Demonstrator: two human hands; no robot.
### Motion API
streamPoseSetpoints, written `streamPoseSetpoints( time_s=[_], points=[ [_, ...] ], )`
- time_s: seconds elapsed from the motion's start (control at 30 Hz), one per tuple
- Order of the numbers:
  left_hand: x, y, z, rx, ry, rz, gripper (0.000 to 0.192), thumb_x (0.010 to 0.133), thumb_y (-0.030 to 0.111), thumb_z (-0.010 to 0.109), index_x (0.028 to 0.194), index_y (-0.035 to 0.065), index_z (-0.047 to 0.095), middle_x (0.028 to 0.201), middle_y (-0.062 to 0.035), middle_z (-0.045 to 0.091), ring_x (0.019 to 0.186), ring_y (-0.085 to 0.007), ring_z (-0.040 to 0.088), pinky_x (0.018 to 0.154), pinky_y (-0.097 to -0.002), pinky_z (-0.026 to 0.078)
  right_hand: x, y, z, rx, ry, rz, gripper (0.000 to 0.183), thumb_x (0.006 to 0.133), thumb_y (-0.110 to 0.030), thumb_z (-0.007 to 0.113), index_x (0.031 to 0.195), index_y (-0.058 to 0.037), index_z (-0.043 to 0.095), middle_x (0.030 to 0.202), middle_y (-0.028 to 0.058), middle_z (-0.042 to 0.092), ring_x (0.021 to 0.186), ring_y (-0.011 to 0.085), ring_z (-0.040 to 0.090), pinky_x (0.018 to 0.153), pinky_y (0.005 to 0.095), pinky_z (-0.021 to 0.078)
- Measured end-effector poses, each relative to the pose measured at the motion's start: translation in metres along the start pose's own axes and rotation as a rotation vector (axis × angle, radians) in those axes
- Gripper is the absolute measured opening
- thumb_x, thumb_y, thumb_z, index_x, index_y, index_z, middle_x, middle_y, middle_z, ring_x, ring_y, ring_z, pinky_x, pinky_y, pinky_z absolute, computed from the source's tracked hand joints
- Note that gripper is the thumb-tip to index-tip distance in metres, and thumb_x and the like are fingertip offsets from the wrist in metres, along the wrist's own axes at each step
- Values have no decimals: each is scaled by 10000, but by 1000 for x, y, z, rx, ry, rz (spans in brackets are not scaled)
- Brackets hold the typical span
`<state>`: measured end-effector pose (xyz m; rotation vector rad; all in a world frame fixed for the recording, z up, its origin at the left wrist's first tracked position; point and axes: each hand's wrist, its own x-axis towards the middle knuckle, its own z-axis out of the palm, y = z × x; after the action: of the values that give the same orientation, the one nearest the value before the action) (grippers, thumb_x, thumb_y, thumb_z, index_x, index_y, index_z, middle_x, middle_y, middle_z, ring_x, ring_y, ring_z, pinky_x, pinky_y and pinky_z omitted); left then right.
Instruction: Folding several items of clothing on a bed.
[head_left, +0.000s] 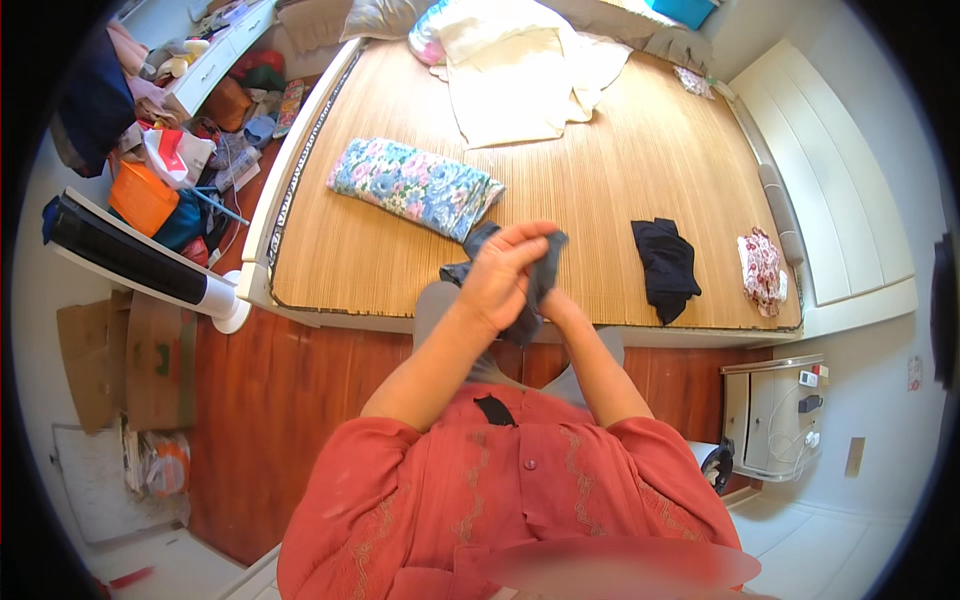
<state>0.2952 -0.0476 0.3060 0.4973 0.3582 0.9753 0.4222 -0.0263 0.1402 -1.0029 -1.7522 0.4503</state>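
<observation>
My left hand (501, 274) is closed on a dark grey cloth garment (541, 274) above the near edge of the bed. On the cloth's other side is my right hand (553, 300), mostly hidden behind it, so its grip cannot be made out. Part of the dark cloth trails onto the mat left of my hands. A folded blue floral fabric (416, 184) lies beyond them to the left. To the right rest a folded black garment (664, 268) and, farther off, a folded red-and-white patterned garment (761, 271).
The bed has a bamboo mat (637, 150) with a cream sheet (510, 82) heaped at its far side. A tower fan (135, 251) leans in at left near cardboard boxes (161, 360). A small bedside cabinet (769, 420) stands at right.
</observation>
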Motion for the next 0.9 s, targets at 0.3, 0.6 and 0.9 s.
streamPoseSetpoints(
  time_s=[0.3, 0.6, 0.9],
  points=[
    [1, 32, -15, -68, 29, 142, 217, 872, -36, 530, 1074, -22, 608, 971, -104, 648, 877, -168, 631, 800, -277, 530, -1, 8, -63, 203, 138, 754, 290, 843, 16, 430, 1033, -12, 648, 775, 40, 643, 694, 135, 615, 634, 231, 498],
    [35, 110, -24, 169, 190, 360, 259, 862, -38, 534, 1110, -47, 609, 987, -118, 645, 869, -162, 613, 800, -268, 510, 129, -106, -184, -240, 461, 255, 177, 859, -111, 546, 923, 22, 644, 668, 112, 609, 609, 134, 556, 581, 289, 436],
    [37, 111, -50, 293, 281, 471, 234, 875, -27, 530, 1084, -28, 634, 960, -94, 656, 814, -129, 611, 750, -237, 503, 124, -92, -181, 201, 585, 365, 126, 854, -18, 560, 895, 55, 654, 724, 7, 618, 650, 58, 533, 584, 208, 425]
  ],
)
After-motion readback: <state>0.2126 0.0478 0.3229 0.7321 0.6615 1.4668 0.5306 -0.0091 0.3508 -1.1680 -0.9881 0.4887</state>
